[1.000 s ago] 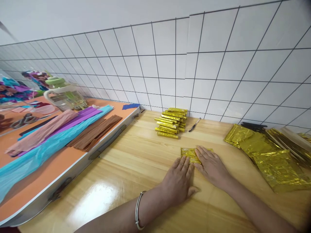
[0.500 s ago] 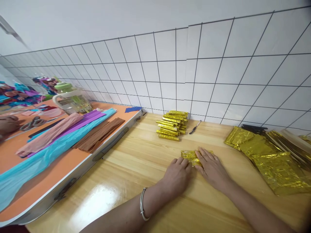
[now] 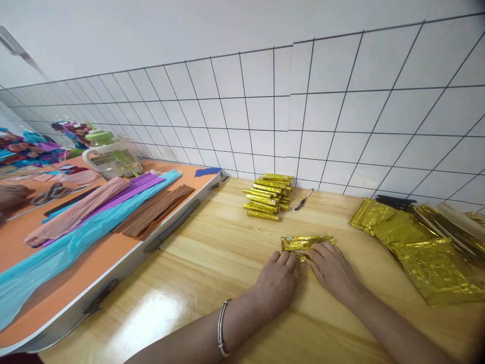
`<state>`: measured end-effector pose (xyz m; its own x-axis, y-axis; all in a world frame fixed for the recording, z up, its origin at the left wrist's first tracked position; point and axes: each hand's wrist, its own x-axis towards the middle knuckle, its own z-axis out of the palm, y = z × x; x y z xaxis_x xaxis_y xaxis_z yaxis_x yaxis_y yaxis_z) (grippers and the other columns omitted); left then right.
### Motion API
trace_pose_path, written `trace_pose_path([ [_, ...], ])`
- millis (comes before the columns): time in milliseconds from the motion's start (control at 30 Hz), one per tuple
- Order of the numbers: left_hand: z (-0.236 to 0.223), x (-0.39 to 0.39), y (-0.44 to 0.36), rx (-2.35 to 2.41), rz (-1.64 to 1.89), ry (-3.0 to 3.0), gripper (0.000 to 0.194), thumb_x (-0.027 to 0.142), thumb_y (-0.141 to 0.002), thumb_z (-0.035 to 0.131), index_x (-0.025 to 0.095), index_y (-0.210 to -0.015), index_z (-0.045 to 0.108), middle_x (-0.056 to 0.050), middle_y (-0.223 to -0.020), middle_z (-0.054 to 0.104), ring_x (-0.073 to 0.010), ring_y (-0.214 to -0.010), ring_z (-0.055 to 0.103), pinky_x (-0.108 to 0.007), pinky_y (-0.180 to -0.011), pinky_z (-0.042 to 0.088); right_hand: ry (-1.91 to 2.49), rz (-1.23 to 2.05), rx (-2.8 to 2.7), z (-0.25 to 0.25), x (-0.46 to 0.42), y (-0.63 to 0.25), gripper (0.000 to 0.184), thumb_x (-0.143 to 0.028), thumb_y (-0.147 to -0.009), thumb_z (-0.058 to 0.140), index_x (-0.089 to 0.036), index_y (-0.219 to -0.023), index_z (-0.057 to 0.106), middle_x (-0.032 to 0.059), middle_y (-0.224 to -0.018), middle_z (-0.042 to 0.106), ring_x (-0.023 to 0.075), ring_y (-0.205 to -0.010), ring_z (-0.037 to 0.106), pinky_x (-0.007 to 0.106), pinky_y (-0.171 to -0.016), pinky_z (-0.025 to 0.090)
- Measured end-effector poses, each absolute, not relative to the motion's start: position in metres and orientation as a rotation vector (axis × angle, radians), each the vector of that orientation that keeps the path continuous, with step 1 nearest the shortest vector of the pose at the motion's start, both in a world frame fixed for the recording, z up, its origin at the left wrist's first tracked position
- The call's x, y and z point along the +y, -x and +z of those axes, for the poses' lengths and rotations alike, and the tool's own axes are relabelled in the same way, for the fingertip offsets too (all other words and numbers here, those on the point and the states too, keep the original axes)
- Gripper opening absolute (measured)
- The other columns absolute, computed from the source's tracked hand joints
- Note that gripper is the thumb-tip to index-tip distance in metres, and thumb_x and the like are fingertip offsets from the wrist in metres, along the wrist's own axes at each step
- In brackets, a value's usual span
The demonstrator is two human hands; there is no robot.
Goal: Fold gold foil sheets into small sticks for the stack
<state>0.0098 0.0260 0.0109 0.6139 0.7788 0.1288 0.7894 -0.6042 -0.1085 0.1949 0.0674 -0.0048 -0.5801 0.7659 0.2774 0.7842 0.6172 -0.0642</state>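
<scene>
Head view: my crinkly, shiny gold foil strip (image 3: 299, 242) lies just past my fingertips, long side going left to right, on the smooth tan wood table (image 3: 212, 247). My left hand (image 3: 276, 285) has bent fingers close together by its near edge. My right hand (image 3: 333, 273) is nearer, fingers together over its right end. I cannot tell if either hand pinches it

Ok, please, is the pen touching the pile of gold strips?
Apart. The head view shows bare wooden table between the pen and the pile of gold strips.
</scene>
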Motion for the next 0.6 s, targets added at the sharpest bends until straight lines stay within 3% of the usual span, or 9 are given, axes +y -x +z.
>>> trace_pose_path([
  [167,0.01,0.026,-0.01,-1.288,-0.095,2.685,0.033,0.021,-0.087,0.037,0.01,-0.115,0.052,-0.012,-0.106,0.054,-0.024,-0.096,0.048,-0.037,-0.082,0.038,1.248,-0.139,-2.572,-0.009,0.07,-0.196,0.031,-0.023,-0.089,0.042,-0.02,-0.116,0.057,0.0099,-0.103,0.059,0.0242,-0.095,0.049,0.04,-0.083,0.041],
  [400,-0.001,0.027,-0.008,-1.24,-0.096,2.681,0.044,0.025,-0.088,0.036,0.007,-0.128,0.042,-0.015,-0.136,0.04,-0.0273,-0.126,0.032,-0.038,-0.098,0.031,1.261,-0.144,-2.572,-0.011,0.071,-0.195,0.034,-0.023,-0.089,0.041,-0.021,-0.119,0.055,0.0101,-0.105,0.059,0.0246,-0.096,0.049,0.04,-0.084,0.041],
  [600,0.002,0.028,-0.008,-1.32,-0.131,2.72,0.04,0.023,-0.09,0.035,0.009,-0.127,0.043,-0.015,-0.135,0.043,-0.0251,-0.125,0.036,-0.037,-0.098,0.032,1.25,-0.128,-2.528,-0.011,0.071,-0.197,0.034,-0.026,-0.089,0.042,-0.022,-0.12,0.055,0.0101,-0.108,0.06,0.0249,-0.1,0.049,0.042,-0.088,0.038],
])
